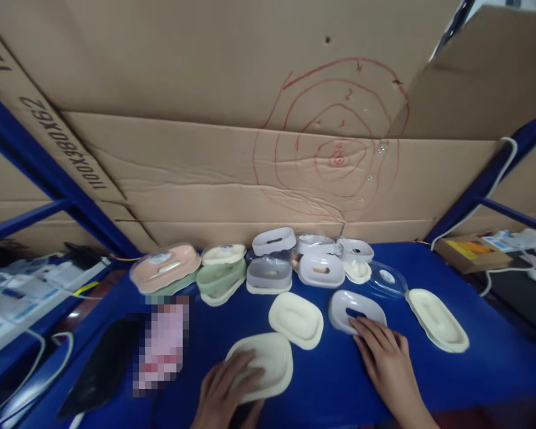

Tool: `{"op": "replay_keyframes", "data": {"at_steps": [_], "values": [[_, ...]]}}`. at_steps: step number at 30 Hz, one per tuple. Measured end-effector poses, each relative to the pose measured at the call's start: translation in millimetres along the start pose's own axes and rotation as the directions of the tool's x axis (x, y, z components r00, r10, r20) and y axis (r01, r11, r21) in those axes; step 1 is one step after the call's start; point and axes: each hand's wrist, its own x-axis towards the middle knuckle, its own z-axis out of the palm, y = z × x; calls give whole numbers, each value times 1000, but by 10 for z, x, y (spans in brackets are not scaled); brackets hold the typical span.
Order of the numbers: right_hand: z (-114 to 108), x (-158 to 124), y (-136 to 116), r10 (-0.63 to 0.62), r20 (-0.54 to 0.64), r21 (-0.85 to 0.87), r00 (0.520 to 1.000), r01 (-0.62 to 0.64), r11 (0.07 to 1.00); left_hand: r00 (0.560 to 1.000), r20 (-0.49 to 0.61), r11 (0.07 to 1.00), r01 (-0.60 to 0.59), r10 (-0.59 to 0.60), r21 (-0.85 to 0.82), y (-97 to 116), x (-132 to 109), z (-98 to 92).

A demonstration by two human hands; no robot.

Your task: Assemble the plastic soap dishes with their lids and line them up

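Observation:
My left hand (pixel 227 384) holds a cream oval dish (pixel 272 366) near the front edge, its fingers over the dish's left side and the thumb below. My right hand (pixel 382 348) rests with its fingertips on the near rim of a grey-lilac oval dish (pixel 346 301) that has a slot in its middle; whether it grips the rim is unclear. Between the hands, a little farther back, lies another cream dish (pixel 296 320). A long cream dish (pixel 438 319) lies at the right, beside a clear lid (pixel 388 277).
Along the back of the blue table (pixel 473 381) stand pink (pixel 165 271), green (pixel 221 280) and lilac dishes (pixel 269 274), some stacked. A black object (pixel 102 363) lies at left. Cardboard (pixel 183 161) walls the back; blue posts and white cables flank both sides.

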Motion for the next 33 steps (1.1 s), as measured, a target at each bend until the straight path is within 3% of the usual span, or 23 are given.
{"op": "replay_keyframes", "data": {"at_steps": [6,14,19,26,29,33], "values": [[-38,-3,-69,65,10,60,998,-65,996,991,131,997,-20,29,-69,125,88,-170],[42,-44,-3,75,16,89,997,-76,993,984,180,992,36,-14,-119,187,98,-234],[148,-88,57,138,-78,93,987,-131,987,968,252,990,38,-2,-137,253,147,-330],[-47,-70,19,142,-126,82,982,-133,988,938,338,975,0,77,-223,280,229,-409],[-171,-67,-87,102,-188,192,977,-66,979,948,311,969,13,66,-247,247,174,-377],[-291,-68,-470,-173,-126,371,977,208,905,975,222,950,94,-27,-299,223,87,-331]]}}
